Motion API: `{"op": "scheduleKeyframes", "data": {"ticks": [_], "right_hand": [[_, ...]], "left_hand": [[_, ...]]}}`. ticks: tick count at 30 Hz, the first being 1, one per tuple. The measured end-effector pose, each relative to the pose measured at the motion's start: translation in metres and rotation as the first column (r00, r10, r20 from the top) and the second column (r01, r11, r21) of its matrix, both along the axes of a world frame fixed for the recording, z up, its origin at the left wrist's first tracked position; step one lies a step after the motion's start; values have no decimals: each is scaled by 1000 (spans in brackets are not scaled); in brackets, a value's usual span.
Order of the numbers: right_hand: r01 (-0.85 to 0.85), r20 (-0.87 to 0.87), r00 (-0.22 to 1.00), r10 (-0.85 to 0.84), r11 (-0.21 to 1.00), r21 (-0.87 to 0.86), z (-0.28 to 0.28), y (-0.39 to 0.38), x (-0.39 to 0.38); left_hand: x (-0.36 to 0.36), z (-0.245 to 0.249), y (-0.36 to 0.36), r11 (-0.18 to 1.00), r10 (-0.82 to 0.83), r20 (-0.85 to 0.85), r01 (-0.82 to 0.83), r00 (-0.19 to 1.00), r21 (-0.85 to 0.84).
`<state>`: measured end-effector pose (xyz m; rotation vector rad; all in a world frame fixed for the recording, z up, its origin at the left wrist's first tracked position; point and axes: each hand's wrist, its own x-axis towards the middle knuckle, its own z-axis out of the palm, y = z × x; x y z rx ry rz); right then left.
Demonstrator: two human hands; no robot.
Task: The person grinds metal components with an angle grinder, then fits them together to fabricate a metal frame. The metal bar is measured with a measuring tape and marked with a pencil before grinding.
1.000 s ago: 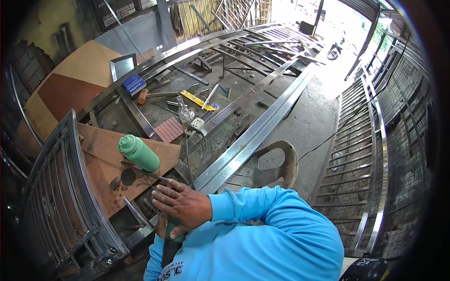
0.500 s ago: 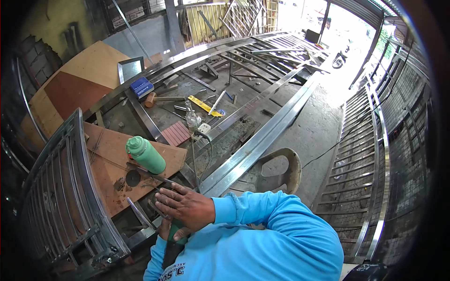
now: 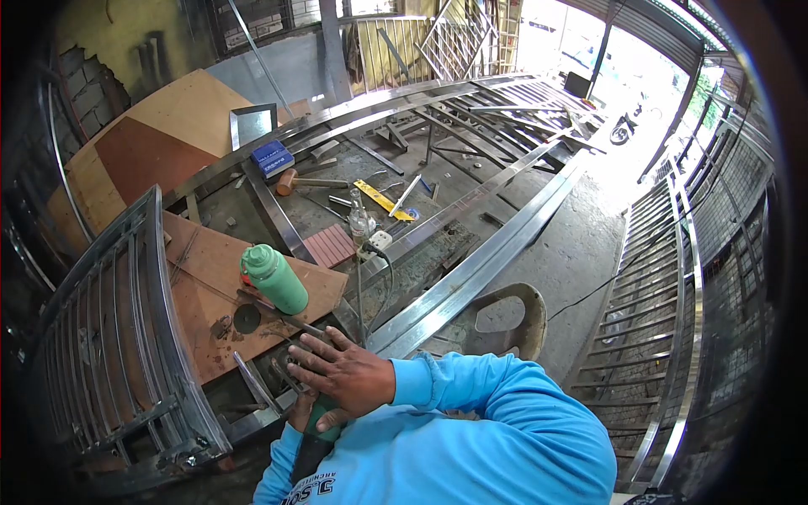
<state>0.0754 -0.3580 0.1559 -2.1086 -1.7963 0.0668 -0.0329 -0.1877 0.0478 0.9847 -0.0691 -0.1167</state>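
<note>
My right hand (image 3: 341,376) lies on top of a green power tool (image 3: 320,421), fingers spread over its head and thumb hooked round its body. My left hand (image 3: 296,412) is mostly hidden beneath, closed round the same tool. Both arms wear bright blue sleeves. The tool's working end is hidden under my right hand, where it meets steel pieces (image 3: 252,383) at the corner of a curved steel grille (image 3: 109,337).
A green bottle (image 3: 276,280) and a dark disc (image 3: 247,318) rest on a plywood board (image 3: 210,311). Long steel tubes (image 3: 480,261) of a gate frame run diagonally past a plastic chair (image 3: 513,324). A mallet (image 3: 290,181), blue box (image 3: 271,157) and yellow level (image 3: 380,199) lie beyond. Barred gates (image 3: 665,278) stand on the right.
My head has shifted, so the whole scene sits a little further right and lower in view. Both hands keep the same hold on the green tool.
</note>
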Motion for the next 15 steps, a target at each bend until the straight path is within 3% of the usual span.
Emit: {"op": "scheduleKeyframes", "data": {"ticks": [8, 10, 12, 14, 15], "right_hand": [[140, -11, 990, -141, 989, -55, 8, 0, -7], [374, 2, 926, -378, 917, 140, -3, 4, -17], [475, -66, 877, -477, 834, 281, -12, 6, -21], [423, -77, 906, -416, 877, 227, -8, 4, -15], [360, -36, 930, -366, 885, 294, -10, 1, -11]], "left_hand": [[-8, -11, 5, 1000, -5, -24, 5, 1000, 11], [-12, -29, 15, 999, -18, -21, 19, 1000, 33], [-8, -60, 26, 998, -50, 6, 50, 999, 40], [-6, -58, 23, 997, -60, 8, 60, 998, 58], [-3, -26, 15, 992, -62, 7, 60, 998, 112]]}}
